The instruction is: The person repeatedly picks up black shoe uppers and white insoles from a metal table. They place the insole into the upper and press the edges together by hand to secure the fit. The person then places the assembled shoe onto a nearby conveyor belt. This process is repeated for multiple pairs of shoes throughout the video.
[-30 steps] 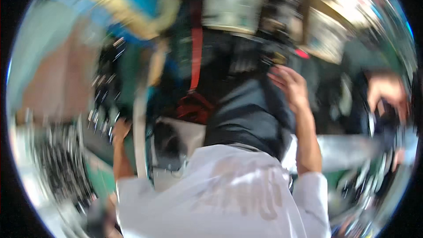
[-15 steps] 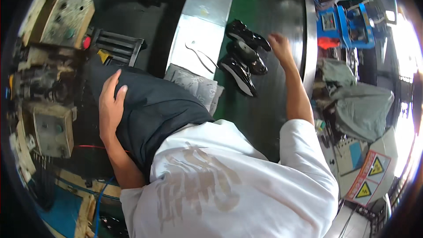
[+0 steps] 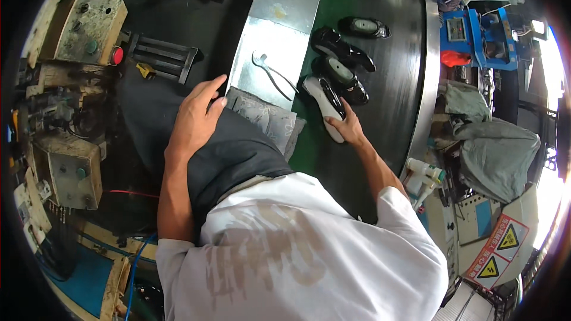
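Observation:
My right hand (image 3: 347,129) reaches out over the dark conveyor belt (image 3: 398,71) and closes on the near end of a black shoe with a pale insole (image 3: 323,100). Two more black shoes (image 3: 342,74) (image 3: 340,47) lie just beyond it, and another (image 3: 364,27) sits farther up the belt. My left hand (image 3: 196,117) rests flat, fingers apart, on my thigh in dark trousers (image 3: 232,154). It holds nothing. My white shirt fills the lower middle of the view.
Metal pliers (image 3: 272,75) lie on a steel plate (image 3: 279,18) beside the belt, above a patterned grey cushion (image 3: 267,119). Worn machines with a red button (image 3: 117,55) stand at the left. A blue machine (image 3: 476,30), grey covers (image 3: 496,151) and a white bottle (image 3: 426,169) are at the right.
The view has swung from a blur to steady. My right hand, raised open above the shoes half a second ago, has come down onto the nearest shoe. My left hand stays on my thigh.

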The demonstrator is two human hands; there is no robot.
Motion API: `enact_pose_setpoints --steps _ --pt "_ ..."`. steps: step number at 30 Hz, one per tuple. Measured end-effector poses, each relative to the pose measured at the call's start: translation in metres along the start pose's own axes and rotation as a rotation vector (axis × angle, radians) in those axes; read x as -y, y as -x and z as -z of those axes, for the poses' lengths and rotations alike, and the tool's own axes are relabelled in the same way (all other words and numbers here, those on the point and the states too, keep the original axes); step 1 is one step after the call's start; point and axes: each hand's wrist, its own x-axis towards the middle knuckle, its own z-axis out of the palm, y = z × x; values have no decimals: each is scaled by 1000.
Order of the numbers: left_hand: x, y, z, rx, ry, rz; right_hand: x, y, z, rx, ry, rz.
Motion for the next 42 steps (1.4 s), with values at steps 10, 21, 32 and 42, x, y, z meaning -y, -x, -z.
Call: enact_pose_setpoints --steps 10,21,32,42 --pt "-10 -46 31 -580 -45 -313 310 16 -30 476 -651 175" --pt "25 119 95 -966 -293 41 480 18 -132 637 -267 878" --pt "100 116 104 -1125 -274 265 410 75 -114 333 475 1369" --pt "128 85 100 -965 -181 163 366 47 -138 246 268 1335"
